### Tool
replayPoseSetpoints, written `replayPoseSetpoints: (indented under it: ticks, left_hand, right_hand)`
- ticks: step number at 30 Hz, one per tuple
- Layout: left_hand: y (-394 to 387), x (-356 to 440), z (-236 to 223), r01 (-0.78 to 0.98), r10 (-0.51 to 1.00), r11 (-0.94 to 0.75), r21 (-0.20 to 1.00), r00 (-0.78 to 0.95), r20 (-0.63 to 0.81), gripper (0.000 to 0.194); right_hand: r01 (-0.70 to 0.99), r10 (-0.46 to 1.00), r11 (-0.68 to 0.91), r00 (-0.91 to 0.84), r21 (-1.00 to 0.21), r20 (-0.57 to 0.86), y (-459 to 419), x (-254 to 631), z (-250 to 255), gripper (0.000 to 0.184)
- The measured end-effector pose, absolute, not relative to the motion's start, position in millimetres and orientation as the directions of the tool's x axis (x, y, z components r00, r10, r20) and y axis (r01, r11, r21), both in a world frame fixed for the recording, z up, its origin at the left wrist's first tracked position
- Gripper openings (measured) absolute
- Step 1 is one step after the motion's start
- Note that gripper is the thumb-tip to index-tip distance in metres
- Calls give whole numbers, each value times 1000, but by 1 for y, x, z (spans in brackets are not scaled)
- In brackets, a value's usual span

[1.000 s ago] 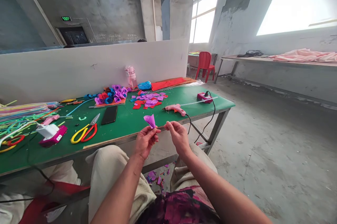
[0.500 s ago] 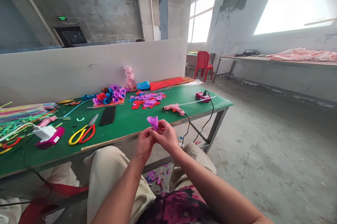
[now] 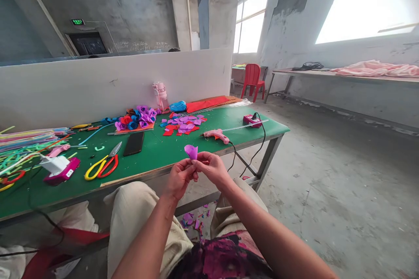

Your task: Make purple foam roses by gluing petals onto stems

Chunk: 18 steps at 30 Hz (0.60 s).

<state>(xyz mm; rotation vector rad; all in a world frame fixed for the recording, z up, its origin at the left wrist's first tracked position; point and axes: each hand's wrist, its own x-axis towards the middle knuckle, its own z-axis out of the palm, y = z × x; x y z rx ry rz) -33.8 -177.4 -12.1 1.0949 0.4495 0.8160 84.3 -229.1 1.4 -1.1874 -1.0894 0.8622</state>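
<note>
A purple paper flower (image 3: pixel 191 152), curled into a small cup, stands upright between my fingertips just in front of the table edge. My left hand (image 3: pixel 180 177) pinches its base from the left. From the right, my right hand (image 3: pixel 212 167) also closes finger and thumb on the lower part. The fingers cover the flower's bottom end. Beyond my hands lie a pink glue gun (image 3: pixel 216 135) with a clear glue stick in it and a heap of purple and red petal pieces (image 3: pixel 185 124). Finished paper flowers (image 3: pixel 140 117) are bunched further left.
Scissors (image 3: pixel 103 166) with yellow and red handles and a black phone (image 3: pixel 133 144) lie on the green table (image 3: pixel 157 154). A power strip (image 3: pixel 63 170) and coloured pipe cleaners (image 3: pixel 29 143) are at the left. The glue gun's cord (image 3: pixel 234 156) hangs over the front edge.
The purple flower has turned between my fingers, so its cup opening shows differently. My right hand has shifted slightly right and down. Both hands keep hold of it.
</note>
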Motion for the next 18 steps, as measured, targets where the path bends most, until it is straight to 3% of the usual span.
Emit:
replayPoseSetpoints:
  ticks: [5,9,11,15,18]
  left_hand:
    - [-175,-39,-12,-315,745,253,915,667,23,19]
    - [-175,-40,-12,-316,768,293,902,640,-26,21]
    - [-175,-39,-13,-315,777,285,905,628,-26,23]
    - [-175,-37,-13,-323,781,180,929,621,64,20]
    - [-175,-38,-13,-301,770,84,950,625,130,17]
  right_hand:
    - [-162,977,176,150,-971,152,-233,101,8,30]
    - [-305,934,155,354,-940,40,-230,112,3,35]
    - [-256,919,181,389,-950,71,-230,111,-1,37]
    - [-79,962,234,161,-969,219,-231,101,-4,34]
    - [10,959,259,119,-966,258,-233,96,0,30]
